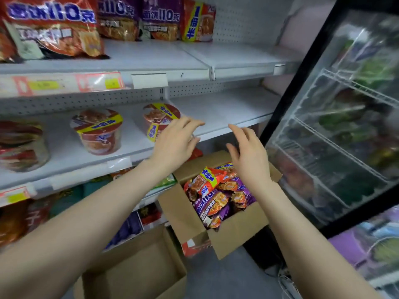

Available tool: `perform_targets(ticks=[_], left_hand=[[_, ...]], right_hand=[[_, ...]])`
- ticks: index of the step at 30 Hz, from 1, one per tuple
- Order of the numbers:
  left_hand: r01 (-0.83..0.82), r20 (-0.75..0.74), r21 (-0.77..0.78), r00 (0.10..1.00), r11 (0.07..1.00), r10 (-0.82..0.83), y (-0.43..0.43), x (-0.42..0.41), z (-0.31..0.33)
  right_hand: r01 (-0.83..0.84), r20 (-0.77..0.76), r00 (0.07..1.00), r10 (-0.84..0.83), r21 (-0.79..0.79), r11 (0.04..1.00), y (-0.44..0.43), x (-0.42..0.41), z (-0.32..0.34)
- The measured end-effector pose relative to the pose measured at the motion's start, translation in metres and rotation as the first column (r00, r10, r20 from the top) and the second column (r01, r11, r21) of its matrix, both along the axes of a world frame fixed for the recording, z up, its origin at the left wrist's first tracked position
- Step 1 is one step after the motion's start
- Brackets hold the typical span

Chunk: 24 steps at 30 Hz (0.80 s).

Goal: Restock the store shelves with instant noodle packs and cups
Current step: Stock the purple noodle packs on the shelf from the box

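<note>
Two red noodle cups with yellow bands stand on the middle shelf [226, 108]: one cup [98, 130] at the left, another cup [159, 119] just behind my left hand [174, 141]. My left hand is open, fingers spread, right beside that cup and holding nothing. My right hand [248, 156] is open too, hovering above a cardboard box [235, 231] filled with purple and orange noodle packs [216, 190]. Red and purple noodle packs [121, 18] stand on the top shelf [194, 59].
An empty open cardboard box [133, 272] sits on the floor at lower left. A glass-door fridge [336, 130] with wire racks stands at the right, close to the shelf end. More cups [21, 145] are at the far left. Lower shelves hold other packets.
</note>
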<state>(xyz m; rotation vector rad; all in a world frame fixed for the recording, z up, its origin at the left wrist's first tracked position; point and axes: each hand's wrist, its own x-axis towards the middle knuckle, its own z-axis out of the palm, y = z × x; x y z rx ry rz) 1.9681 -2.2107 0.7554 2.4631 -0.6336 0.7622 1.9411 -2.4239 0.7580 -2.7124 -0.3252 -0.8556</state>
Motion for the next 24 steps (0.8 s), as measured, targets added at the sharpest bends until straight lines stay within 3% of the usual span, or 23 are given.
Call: perform_targets(ticks=[17,24], left_hand=[[0.133,-0.323,0.089,0.941,0.987,-0.098,-0.07,0.116,-0.102],[0.024,-0.459,0.136,0.887,0.99,0.042,-0.126,0.166,-0.154]], right_hand=[[0.201,-0.29,0.943,-0.162,0.108,0.974,-0.091,0.08,-0.072],[0.146,-0.478,0.875,-0.08,0.104,0.984,-0.164,0.154,-0.124]])
